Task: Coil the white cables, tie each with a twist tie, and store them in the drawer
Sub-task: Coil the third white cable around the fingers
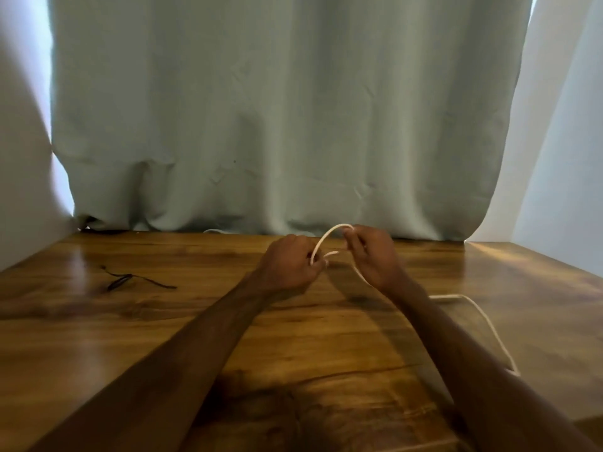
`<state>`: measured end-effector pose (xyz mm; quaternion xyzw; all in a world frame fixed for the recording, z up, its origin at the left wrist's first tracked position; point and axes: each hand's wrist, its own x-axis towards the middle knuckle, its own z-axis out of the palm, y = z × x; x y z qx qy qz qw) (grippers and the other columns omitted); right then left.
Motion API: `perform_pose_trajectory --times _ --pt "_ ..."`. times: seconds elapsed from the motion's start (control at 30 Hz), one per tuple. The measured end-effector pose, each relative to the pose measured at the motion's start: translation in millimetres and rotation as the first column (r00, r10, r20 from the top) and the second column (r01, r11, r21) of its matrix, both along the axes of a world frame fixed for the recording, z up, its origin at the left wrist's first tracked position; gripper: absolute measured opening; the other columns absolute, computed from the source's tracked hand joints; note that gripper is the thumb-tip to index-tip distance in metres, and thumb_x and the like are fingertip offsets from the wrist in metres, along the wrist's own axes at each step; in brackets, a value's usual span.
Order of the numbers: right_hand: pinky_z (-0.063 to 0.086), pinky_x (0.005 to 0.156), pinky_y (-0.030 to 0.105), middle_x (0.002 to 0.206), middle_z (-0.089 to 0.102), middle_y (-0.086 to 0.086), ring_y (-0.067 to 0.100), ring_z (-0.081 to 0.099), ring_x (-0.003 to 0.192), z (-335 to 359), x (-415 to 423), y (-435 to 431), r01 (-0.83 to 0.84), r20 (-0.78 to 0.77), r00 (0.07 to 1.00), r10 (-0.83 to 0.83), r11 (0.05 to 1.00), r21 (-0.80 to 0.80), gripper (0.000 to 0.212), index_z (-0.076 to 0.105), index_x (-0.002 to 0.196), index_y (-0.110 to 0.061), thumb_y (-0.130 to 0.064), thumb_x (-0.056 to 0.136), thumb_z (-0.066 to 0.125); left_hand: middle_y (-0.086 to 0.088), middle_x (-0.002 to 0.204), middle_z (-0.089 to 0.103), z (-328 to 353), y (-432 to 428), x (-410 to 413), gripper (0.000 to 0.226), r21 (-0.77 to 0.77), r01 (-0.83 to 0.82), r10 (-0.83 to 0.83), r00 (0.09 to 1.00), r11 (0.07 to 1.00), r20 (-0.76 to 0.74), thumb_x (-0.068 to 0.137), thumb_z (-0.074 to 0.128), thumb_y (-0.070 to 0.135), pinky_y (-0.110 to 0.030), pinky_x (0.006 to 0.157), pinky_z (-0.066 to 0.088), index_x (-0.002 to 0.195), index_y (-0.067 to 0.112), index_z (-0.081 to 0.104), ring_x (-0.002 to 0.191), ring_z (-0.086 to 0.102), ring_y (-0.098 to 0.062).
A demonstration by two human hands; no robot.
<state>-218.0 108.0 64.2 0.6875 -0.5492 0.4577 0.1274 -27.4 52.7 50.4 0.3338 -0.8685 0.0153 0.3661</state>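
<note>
Behind right hand, cable half-hidden

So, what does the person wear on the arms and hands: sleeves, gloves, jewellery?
Nothing worn shows. Both forearms are bare to the frame edge, no sleeve in view. The left hand and right hand have no gloves; no watch, bracelet or ring is visible.

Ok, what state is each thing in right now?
white cable: one loop arched between both hands, the rest trailing loose on the table.
left hand: grips the cable.
right hand: pinches the cable.
twist ties: lying untouched on the table, left side.
</note>
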Motion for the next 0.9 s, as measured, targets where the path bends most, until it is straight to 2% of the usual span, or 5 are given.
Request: perform_pose_trajectory --times 0.33,0.47,0.63,0.77,0.9 --pt "0.055 0.069 0.054 0.063 0.064 0.011 0.039 0.066 0.066 -34 -82 -20 0.308 0.495 0.816 -0.298 0.949 0.064 0.05 0.058 0.061 -0.025 -0.046 0.101 0.037 -0.001 0.088 0.074 -7 -19 28 0.037 0.407 0.142 -0.089 0.985 0.902 -0.148 0.096 0.06 0.054 -0.045 0.087 0.051 0.086 0.023 0.079 0.089 0.066 -0.021" --pt "0.041 0.066 0.039 0.075 0.072 0.023 0.038 0.068 0.075 -34 -82 -16 0.322 0.384 0.864 -0.326 0.943 0.077 0.046 0.074 0.077 -0.01 -0.022 0.109 0.044 -0.011 0.066 0.069 5 -20 34 0.052 0.563 0.388 -0.104 0.877 0.729 -0.469 0.089 0.069 0.058 -0.038 0.075 0.057 0.061 0.014 0.069 0.07 0.067 -0.032" --pt "0.044 0.074 0.04 0.098 0.072 0.026 0.044 0.068 0.095 -44 -81 -22 0.355 0.182 0.893 -0.411 0.893 0.275 0.042 0.073 0.1 -0.002 -0.031 0.107 0.044 0.006 0.056 0.016 21 -18 31 0.044 0.61 0.748 -0.141 0.655 0.262 -0.742 0.101 0.051 0.042 -0.024 0.046 0.027 0.062 0.025 0.039 0.051 0.013 -0.013" --pt "0.037 0.105 0.045 0.134 0.057 0.02 0.04 0.049 0.127 -31 -58 -13 0.435 -0.099 0.9 -0.424 0.884 0.172 0.05 0.055 0.134 -0.004 -0.041 0.099 0.057 0.008 0.051 0.022 21 -11 17 0.048 0.612 0.723 -0.121 0.672 0.319 -0.731 0.107 0.042 0.043 -0.022 0.044 0.03 0.063 0.023 0.037 0.046 0.019 -0.009" --pt "0.04 0.112 0.05 0.141 0.06 0.01 0.029 0.054 0.131 -24 -25 -8 0.074 -0.064 0.995 -0.072 0.996 0.04 0.048 0.055 0.142 -0.012 -0.042 0.104 0.048 0.004 0.054 0.041 21 0 11 0.031 0.601 0.759 -0.162 0.645 0.252 -0.747 0.108 0.045 0.032 -0.033 0.066 0.056 0.092 0.011 0.062 0.051 0.044 -0.012"
